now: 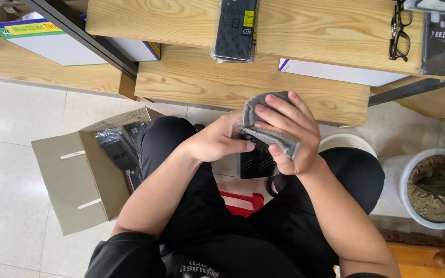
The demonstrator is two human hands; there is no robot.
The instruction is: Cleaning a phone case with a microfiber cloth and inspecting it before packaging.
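Both hands, left and right, grip a wrapped phone case with a grey cloth.

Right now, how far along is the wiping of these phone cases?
Looks done: one bagged dark case lies on the wooden shelf, another at its right end. In hand: the left hand steadies a dark case over the lap while the right hand presses a grey cloth on it. Probably left: several wrapped cases in the open cardboard box.
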